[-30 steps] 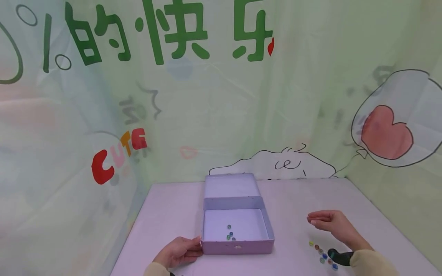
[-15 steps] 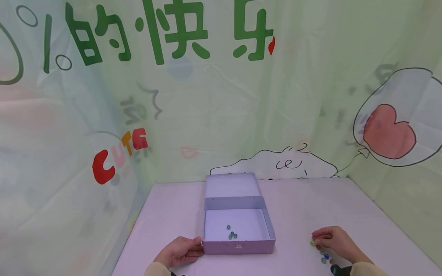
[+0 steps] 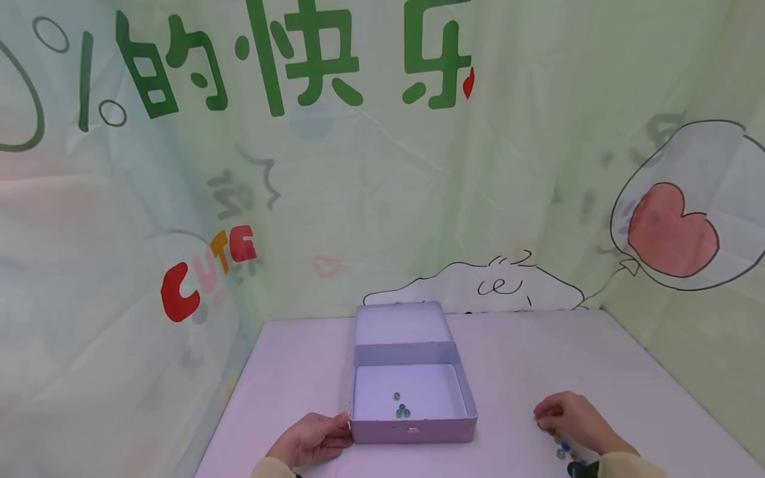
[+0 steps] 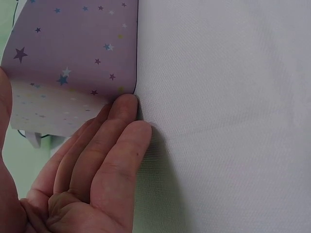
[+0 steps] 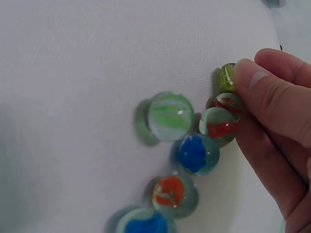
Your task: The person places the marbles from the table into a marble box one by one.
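Note:
A lilac hinged box [image 3: 412,433] with a star pattern stands with its lid [image 3: 402,323] tipped back. Several glass marbles [image 3: 403,412] lie on its floor. My left hand [image 3: 313,438] rests at the box's near left corner; in the left wrist view its nearly straight fingers [image 4: 119,150] touch the box side [image 4: 73,43]. To the right of the box, my right hand [image 3: 575,418] pinches a yellow-green marble [image 5: 226,77] at the far end of a row; the thumb covers part of it. Red-streaked marbles [image 5: 218,124], a blue one [image 5: 198,154] and a green-striped one [image 5: 170,116] lie beside the fingers.
The box and marbles are on a pale tabletop [image 3: 502,372]. Printed cloth [image 3: 382,199] hangs behind the table and on both sides. More marbles of the row, one orange [image 5: 175,195] and one blue [image 5: 146,224], lie nearer to me.
My right hand has come down from above the table to the row of marbles, then shifted slightly left with its fingertips at the yellow-green marble. My left hand stays at the box corner.

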